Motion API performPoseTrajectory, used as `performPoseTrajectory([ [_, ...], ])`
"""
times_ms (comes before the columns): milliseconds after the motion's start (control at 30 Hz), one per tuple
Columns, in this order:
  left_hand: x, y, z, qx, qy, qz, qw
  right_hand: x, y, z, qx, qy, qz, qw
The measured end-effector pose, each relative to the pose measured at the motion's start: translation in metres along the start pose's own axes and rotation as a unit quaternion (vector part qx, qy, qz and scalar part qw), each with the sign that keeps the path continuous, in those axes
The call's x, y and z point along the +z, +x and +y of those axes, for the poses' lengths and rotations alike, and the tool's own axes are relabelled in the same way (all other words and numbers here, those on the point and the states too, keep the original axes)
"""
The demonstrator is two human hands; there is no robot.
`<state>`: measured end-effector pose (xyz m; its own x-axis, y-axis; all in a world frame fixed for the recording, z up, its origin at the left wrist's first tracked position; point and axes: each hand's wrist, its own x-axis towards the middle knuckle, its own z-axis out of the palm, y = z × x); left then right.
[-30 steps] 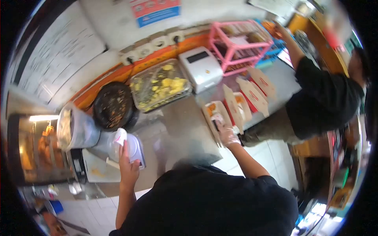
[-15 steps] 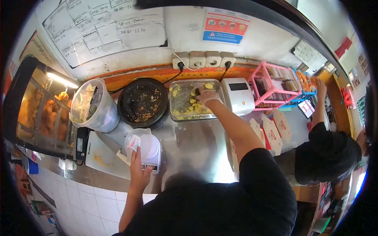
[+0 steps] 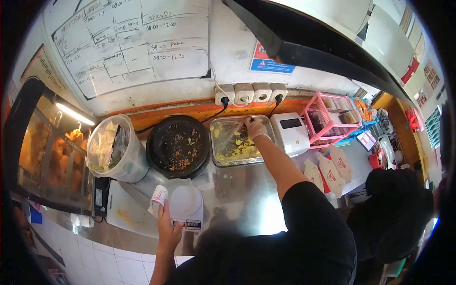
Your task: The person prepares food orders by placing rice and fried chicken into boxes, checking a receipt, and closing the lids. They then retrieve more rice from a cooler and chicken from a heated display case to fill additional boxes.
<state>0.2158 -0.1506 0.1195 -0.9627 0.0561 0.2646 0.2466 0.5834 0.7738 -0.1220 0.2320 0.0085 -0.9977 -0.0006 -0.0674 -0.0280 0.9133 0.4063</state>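
Observation:
My left hand (image 3: 167,227) is shut on a small white paper cup (image 3: 157,195), held beside a white kitchen scale (image 3: 186,204) on the steel counter. My right hand (image 3: 255,127), in a clear glove, reaches into a rectangular glass tray (image 3: 217,153) of yellow food pieces at the back of the counter. Its fingers are down among the pieces; whether they hold any I cannot tell.
A black round pan (image 3: 178,145) and a clear plastic tub (image 3: 114,148) stand left of the tray. A white device (image 3: 292,134), a pink rack (image 3: 335,116) and open food boxes (image 3: 327,172) lie to the right. A person in black (image 3: 396,211) stands at the right.
The camera has tilted up and shifted. My right hand stays in the glass tray, moved slightly right. My left hand has lifted the cup a little left of the scale.

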Motion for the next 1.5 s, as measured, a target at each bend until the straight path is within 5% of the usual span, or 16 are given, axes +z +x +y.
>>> performPoseTrajectory([
  [100,-0.002,-0.008,-0.005,-0.016,-0.018,0.006,1.000,0.005,0.002,0.011,0.049,0.142,-0.059,0.987],
  [167,-0.001,-0.015,-0.015,-0.050,0.005,-0.019,0.999,0.008,0.005,0.010,0.170,0.215,-0.100,0.957],
  [300,-0.006,-0.020,-0.013,-0.062,0.020,-0.028,0.997,0.015,0.021,0.017,0.190,0.287,-0.145,0.928],
  [433,-0.009,-0.020,-0.014,-0.057,0.006,0.000,0.998,0.002,-0.004,0.043,0.031,0.199,-0.139,0.969],
  [500,-0.005,-0.024,-0.018,-0.055,-0.011,0.011,0.998,0.009,-0.008,0.054,-0.158,0.036,-0.136,0.977],
  [633,0.000,-0.021,-0.021,-0.039,-0.023,0.003,0.999,0.004,-0.037,0.064,-0.170,0.162,-0.131,0.963],
  [867,-0.006,-0.012,-0.002,-0.022,-0.033,0.001,0.999,-0.072,-0.088,0.049,-0.259,0.045,-0.193,0.945],
  [1067,-0.002,-0.024,-0.005,-0.035,-0.014,-0.001,0.999,-0.025,-0.063,0.026,-0.306,-0.025,-0.124,0.944],
  [1233,-0.005,-0.030,-0.002,-0.056,-0.011,0.004,0.998,-0.059,-0.072,0.033,-0.303,-0.001,-0.209,0.930],
  [1500,-0.003,-0.040,-0.004,-0.057,-0.020,0.017,0.998,-0.029,-0.072,0.043,-0.305,0.101,-0.186,0.928],
])
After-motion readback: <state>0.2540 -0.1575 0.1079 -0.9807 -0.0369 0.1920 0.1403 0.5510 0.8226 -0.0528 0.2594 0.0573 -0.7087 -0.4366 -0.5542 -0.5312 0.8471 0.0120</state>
